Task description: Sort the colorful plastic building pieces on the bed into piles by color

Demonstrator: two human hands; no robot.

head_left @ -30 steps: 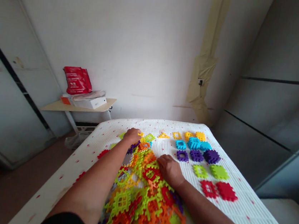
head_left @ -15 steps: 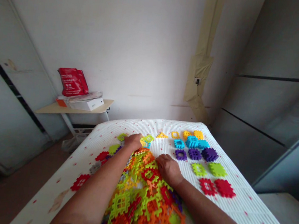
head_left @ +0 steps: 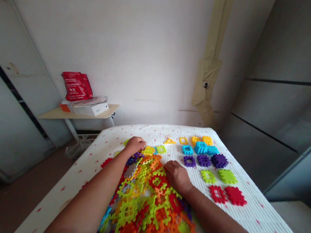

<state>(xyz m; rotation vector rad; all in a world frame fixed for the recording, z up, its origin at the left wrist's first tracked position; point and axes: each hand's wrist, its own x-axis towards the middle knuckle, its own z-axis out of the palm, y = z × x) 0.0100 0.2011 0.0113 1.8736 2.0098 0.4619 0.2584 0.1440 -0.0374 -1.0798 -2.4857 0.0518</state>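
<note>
A heap of toothed plastic building tiles (head_left: 157, 199) in lime, orange, red, yellow and grey lies between my forearms. My left hand (head_left: 136, 144) is at the far left edge of the heap, its fingers curled together; whatever is under them is hidden. Just right of it are a yellow tile (head_left: 149, 150) and a lime window tile (head_left: 161, 149). Along the right side of the heap rests my right hand (head_left: 178, 176), fingers bent down and touching the tiles there. Its fingertips are hidden, so I cannot see anything held.
To the right, sorted tiles stand in rows: yellow tiles (head_left: 207, 140), blue tiles (head_left: 201, 148), purple tiles (head_left: 219, 160), lime tiles (head_left: 227, 176) and red tiles (head_left: 235, 196). A red bag (head_left: 76, 87) and white box (head_left: 96, 109) sit on a side table (head_left: 51, 114).
My left hand has shifted slightly left. The yellow and lime tiles beside it now lie a little further right, and more of the heap's left side shows. My right hand stays nearly in place.
</note>
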